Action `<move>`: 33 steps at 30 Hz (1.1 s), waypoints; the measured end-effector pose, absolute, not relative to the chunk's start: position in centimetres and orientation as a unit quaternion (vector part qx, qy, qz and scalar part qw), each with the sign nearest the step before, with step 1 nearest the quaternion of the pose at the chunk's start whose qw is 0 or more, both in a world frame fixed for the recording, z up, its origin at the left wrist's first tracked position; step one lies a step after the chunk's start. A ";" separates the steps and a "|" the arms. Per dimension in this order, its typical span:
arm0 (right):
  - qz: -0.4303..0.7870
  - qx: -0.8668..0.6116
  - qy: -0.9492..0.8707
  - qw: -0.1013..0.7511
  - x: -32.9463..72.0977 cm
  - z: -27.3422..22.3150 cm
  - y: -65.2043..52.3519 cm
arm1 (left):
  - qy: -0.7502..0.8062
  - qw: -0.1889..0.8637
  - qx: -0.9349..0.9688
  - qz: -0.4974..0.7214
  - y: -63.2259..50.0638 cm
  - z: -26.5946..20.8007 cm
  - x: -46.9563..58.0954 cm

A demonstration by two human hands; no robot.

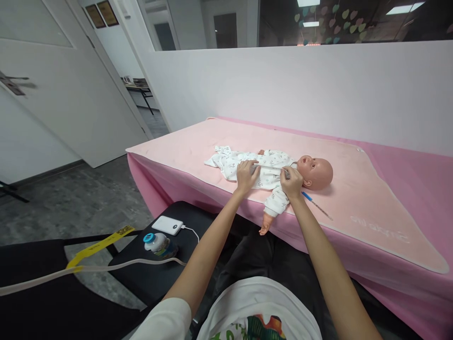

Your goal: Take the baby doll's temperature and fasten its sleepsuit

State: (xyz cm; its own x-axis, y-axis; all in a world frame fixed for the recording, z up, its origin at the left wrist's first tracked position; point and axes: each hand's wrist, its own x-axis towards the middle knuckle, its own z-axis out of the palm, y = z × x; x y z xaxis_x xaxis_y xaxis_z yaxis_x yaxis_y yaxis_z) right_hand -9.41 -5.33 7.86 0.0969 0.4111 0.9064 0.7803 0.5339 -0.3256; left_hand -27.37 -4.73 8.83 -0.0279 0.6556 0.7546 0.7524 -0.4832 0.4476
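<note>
A baby doll (pixel 318 172) lies on its back, its bald head toward the right. It wears a white printed baby romper (pixel 230 159), with one bare doll hand (pixel 267 222) hanging over the table edge. My left hand (pixel 246 175) is closed on the romper's front at about waist height. Closer to the doll's neck, my right hand (pixel 291 182) pinches the same cloth, its fingertips partly hidden. Between the two hands an edge of the fabric is pulled straight. Beside my right wrist lies a thin clear stick with a blue end (pixel 316 205), perhaps a thermometer.
A pale pink mat (pixel 368 208) covers the table over a darker pink cloth (pixel 421 174). On the black chair (pixel 141 278) at my left are a white power bank (pixel 167 225) with a cable and a blue-capped bottle (pixel 160 243). A white wall stands behind the table.
</note>
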 end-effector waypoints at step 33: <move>-0.072 -0.730 -0.587 0.342 1.5 7.0 -17.8 | -0.374 -0.074 -0.854 -0.353 0.1 13.6 -24.4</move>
